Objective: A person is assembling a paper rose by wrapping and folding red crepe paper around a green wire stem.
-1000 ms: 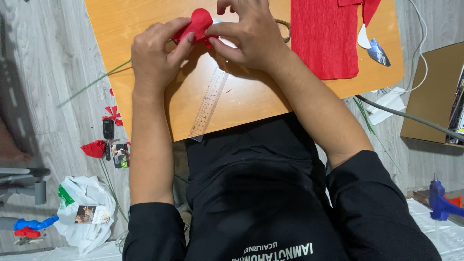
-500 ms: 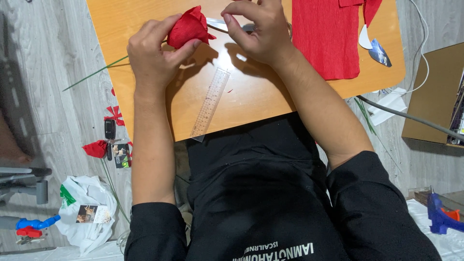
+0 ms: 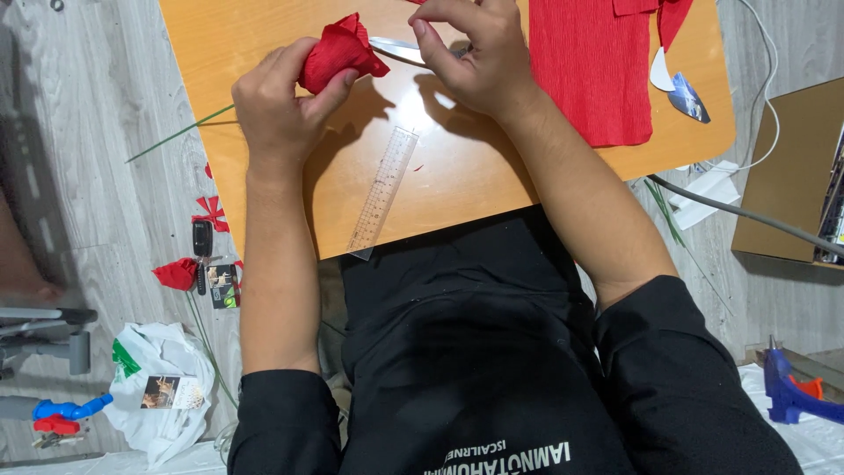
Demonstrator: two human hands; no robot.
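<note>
Our left hand (image 3: 280, 110) pinches a red crepe-paper rose bud (image 3: 338, 51) between its fingers. Our right hand (image 3: 479, 57) pinches silver scissors (image 3: 400, 50) above the orange wooden tabletop (image 3: 457, 185).

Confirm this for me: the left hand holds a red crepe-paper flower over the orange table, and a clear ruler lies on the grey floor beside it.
Not quite. The left hand does hold the red crepe-paper flower over the orange table, but the clear ruler lies on that table, not on the grey floor. The head view shows it flat on the tabletop, near its front edge.
</note>
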